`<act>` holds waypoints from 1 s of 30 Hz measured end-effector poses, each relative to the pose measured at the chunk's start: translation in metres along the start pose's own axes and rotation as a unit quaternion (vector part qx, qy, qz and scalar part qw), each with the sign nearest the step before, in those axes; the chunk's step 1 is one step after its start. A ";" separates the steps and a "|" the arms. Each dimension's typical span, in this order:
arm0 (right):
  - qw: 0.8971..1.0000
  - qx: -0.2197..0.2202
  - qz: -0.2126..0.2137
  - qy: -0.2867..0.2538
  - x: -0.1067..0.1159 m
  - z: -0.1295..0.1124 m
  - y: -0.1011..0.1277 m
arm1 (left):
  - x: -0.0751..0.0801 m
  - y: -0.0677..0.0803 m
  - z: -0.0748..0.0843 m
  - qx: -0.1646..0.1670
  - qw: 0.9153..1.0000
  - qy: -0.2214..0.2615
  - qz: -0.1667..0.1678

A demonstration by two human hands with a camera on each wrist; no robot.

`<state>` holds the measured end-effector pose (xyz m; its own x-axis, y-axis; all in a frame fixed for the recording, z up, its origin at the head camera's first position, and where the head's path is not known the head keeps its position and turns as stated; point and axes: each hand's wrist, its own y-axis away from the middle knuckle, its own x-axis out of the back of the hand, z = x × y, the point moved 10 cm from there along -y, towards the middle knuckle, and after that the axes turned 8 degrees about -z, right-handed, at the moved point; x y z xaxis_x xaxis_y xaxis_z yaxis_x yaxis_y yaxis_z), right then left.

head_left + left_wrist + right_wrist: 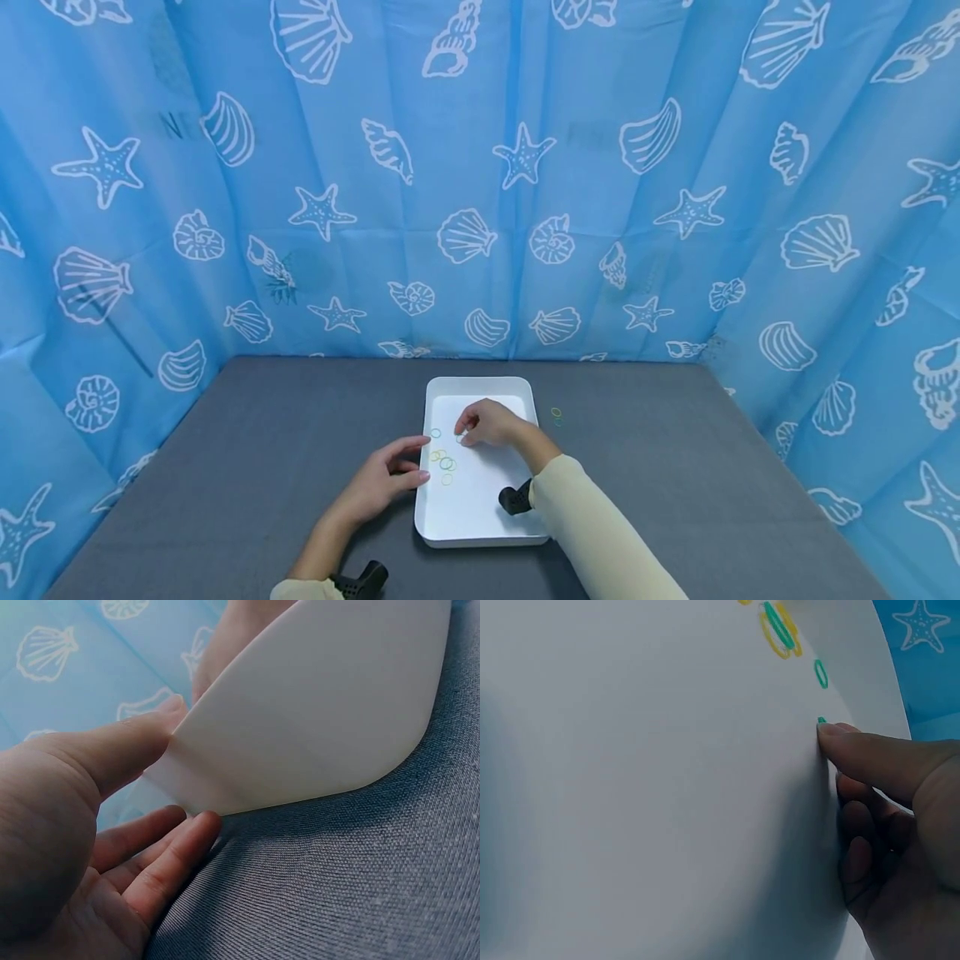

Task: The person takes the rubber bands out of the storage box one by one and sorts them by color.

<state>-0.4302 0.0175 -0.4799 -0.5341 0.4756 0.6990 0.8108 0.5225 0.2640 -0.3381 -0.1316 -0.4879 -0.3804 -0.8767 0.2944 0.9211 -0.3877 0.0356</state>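
Observation:
A white tray holds several thin green and yellow rubber bands near its left side. My left hand is at the tray's left wall, thumb on the rim and fingertips at the lower edge in the left wrist view. Over the tray floor, my right hand pinches a green rubber band between thumb and index finger, which hide most of it. Another green rubber band lies just beyond those fingertips. The right hand's other fingers are curled in.
On the grey cloth, right of the tray, lie a yellow rubber band and a green one. A blue curtain with white shells and starfish surrounds the back and sides.

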 end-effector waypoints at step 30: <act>0.998 -0.022 0.017 0.058 -0.002 -0.003 0.009 | 0.000 0.000 0.001 -0.006 1.000 -0.001 0.001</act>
<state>-0.4208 0.0188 -0.4771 -0.4771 0.4057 0.7796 0.8386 0.4755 0.2658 -0.3380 -0.1311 -0.4874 -0.3787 -0.8766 0.2969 0.9206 -0.3898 0.0232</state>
